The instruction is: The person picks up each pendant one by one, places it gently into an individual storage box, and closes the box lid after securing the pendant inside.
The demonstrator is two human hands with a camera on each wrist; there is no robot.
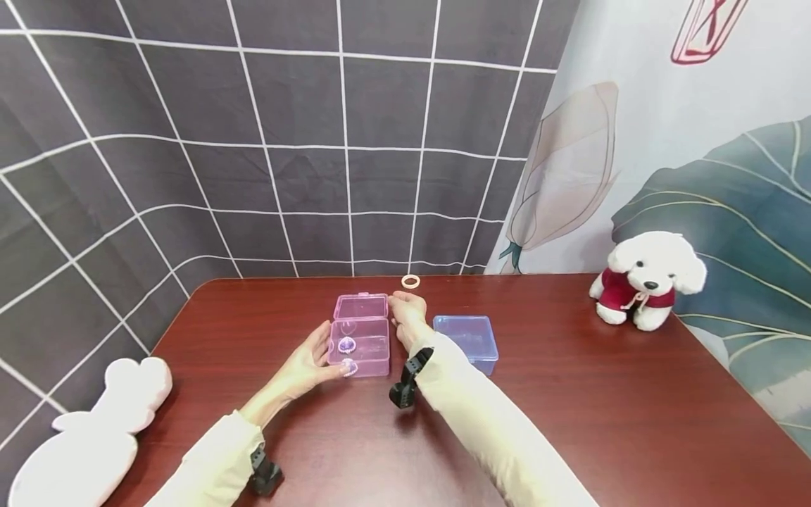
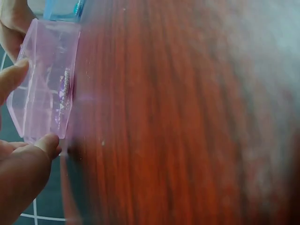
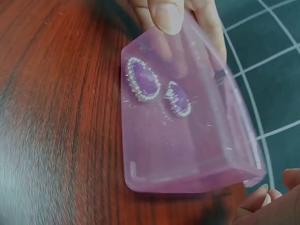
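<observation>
A clear pink plastic box (image 1: 374,346) stands with its lid (image 1: 361,307) swung back toward the wall. Through its walls show two purple jewels (image 3: 144,78) edged with small clear stones. My left hand (image 1: 305,362) grips the box's left end, thumb in front and fingers at the side. In the right wrist view, the thumb (image 3: 168,18) of that hand lies against the front wall. My right hand (image 1: 408,315) is beside the lid's right edge, fingers loosely bent, fingertips right at the lid's corner.
A translucent blue box (image 1: 467,338) with its lid down sits to the right, partly behind my right sleeve. Behind the pink box lies a pale ring (image 1: 410,282). A plush dog (image 1: 649,278) stands at the far right, a white figure (image 1: 95,436) at the left edge.
</observation>
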